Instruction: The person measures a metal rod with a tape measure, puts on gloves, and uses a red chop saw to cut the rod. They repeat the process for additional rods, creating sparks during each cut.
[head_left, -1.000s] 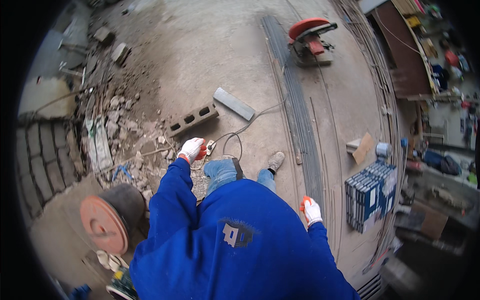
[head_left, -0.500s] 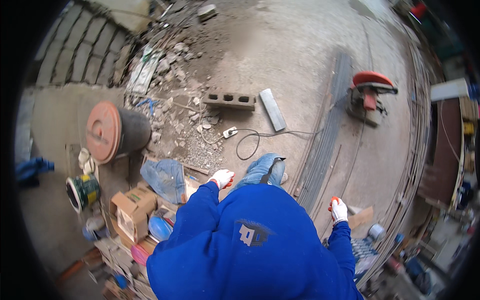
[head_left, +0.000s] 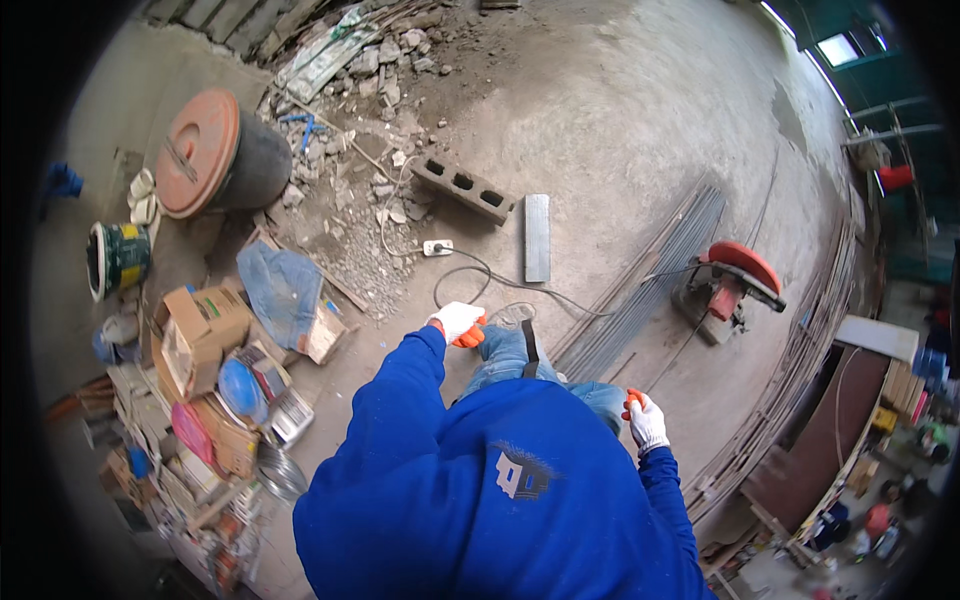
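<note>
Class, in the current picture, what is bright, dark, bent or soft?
Head view: black surrounds the round image; the long rods at right bow with the fisheye; the upper-right panel glares white; clutter at lower right looks dim and soft; the left hand and block look clearer.

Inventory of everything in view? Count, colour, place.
Hollow block: 1, grey, upper centre
Flat bar: 1, grey, beside block
Power strip: 1, white, below block
Cords: 2, dark and pale, at strip
Saw: 1, red, right
Metal lengths: many, grey, beside saw
Bin: 1, dark, reddish lid, upper left
Bucket: 1, green, far left
Carton: 1, brown, left
Coil: 1, silver, lower left
Rubble: uncounted, grey, upper left
Clutter: uncounted, mixed, both edges
Left hand: 1, white-orange, centre
Right hand: 1, white-orange, centre right
Legs: 2, blue, between hands
Top: 1, blue, below
</note>
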